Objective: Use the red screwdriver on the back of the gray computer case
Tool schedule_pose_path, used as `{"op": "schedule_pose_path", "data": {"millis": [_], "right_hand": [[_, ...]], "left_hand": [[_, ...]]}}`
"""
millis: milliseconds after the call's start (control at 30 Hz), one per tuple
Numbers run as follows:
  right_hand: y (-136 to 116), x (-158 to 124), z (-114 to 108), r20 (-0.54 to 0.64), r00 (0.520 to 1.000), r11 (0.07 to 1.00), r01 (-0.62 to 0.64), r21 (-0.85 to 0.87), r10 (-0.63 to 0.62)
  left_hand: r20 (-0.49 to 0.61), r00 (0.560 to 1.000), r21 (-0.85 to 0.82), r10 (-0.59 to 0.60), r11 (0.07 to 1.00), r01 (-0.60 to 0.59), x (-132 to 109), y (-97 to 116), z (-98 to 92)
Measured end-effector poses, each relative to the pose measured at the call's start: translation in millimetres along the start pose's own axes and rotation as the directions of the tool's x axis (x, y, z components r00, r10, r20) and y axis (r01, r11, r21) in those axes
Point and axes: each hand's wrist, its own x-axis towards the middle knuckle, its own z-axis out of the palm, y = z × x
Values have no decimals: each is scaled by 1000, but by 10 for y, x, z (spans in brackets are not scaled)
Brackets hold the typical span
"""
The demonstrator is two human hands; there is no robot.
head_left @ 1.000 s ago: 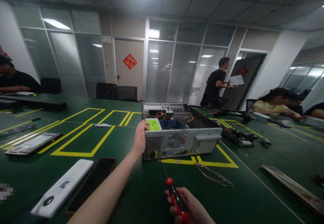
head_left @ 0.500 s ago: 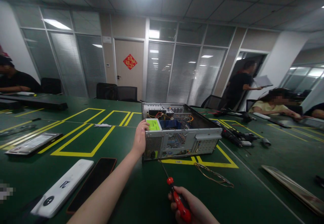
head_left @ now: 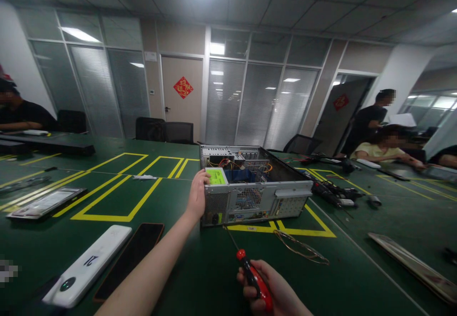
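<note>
Well, the case sat on the green counter, in front of the person, with its top open and its back wall facing them. The left grip was at the case's near left corner, with bent fingers over the top edge by the green label. The thumb was hidden, so I could not tell if that grip pinched the metal or only leaned on it. The right grip was wrapped around the handle of the driver. The driver slanted toward the case, with its thin tip close to the bottom of the back wall, near the left corner. I could not tell if the tip touched, and I could not make out a screw there.

To do this well, I think the left grip had to press firmly, so the case would not slide. The tip had to line up straight with its spot, since a crooked tip could slip and scratch. A soft push and slow, small turns seemed best.
</note>
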Motion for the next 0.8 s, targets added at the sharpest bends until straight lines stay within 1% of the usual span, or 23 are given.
{"op": "schedule_pose_path", "data": {"millis": [167,300,433,633,733,800], "right_hand": [[-1,8,-4,-6,1000,998,8,-65,-8],[19,37,-26,-37,999,984,5,-179,-12],[67,94,-38,-58,997,962,25,-273,-42],[143,150,-48,-12,997,926,68,-372,-78],[113,109,-68,47,990,888,137,-439,-129],[38,24,-64,89,969,817,242,-524,-229]], "left_hand": [[-4,1000,-2,-2,1000,2,-4,-3,-1],[-10,1000,1,1,1000,-1,-9,-13,5],[-6,1000,-2,2,1000,-2,-12,-10,5],[-3,1000,-2,12,1000,-12,-13,-1,-1],[0,1000,1,19,1000,-19,-15,-13,1],[0,1000,4,20,1000,-20,-19,-27,5]]}}
